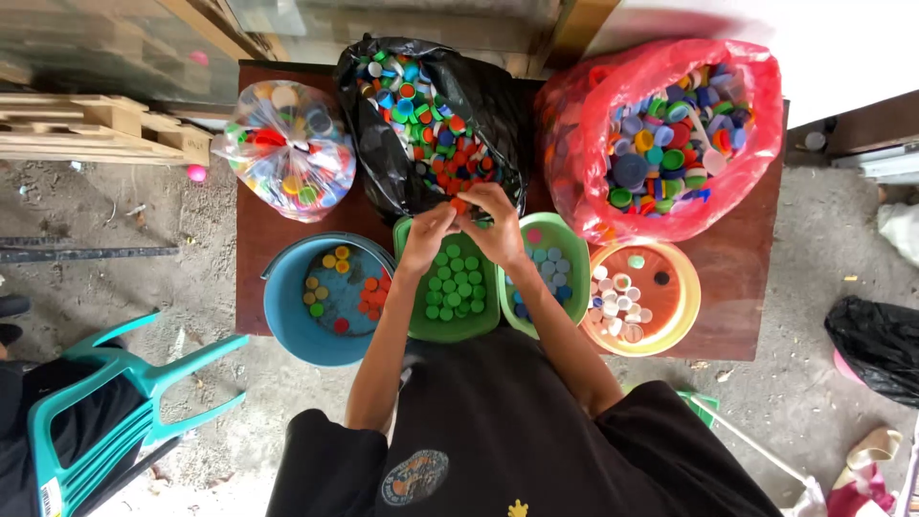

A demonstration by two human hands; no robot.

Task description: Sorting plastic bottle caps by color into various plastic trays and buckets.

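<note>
Both hands meet over the middle of the brown table [747, 287], at the near lip of the black bag [498, 124]: the left hand [428, 233] and the right hand [496, 222] have their fingertips pinched together around something small and red-orange, most likely a bottle cap [460, 204], though it is too small to tell which hand really has the grip or whether either holds more than one. That cap lies straight ahead of the person, just beyond the fingers and at the edge of the heap of mixed caps in the black bag; being round, it has no long axis to speak of, and neither hand is clearly nearer. Directly beneath the hands, along the table's near edge, sits a row of four tubs. The blue bucket [287, 316] at the near left corner holds a few yellow, red, orange and green caps. The green square tub [474, 330] under the left wrist holds only green caps. The green round bowl [570, 251] under the right forearm holds pale blue and blue ones. The yellow bowl [684, 325] towards the near right corner holds mostly white caps. Along the far edge, a clear bag [287, 148] of mixed caps stands at the left, and a red bag [593, 115] of largely blue and purple caps at the right.
</note>
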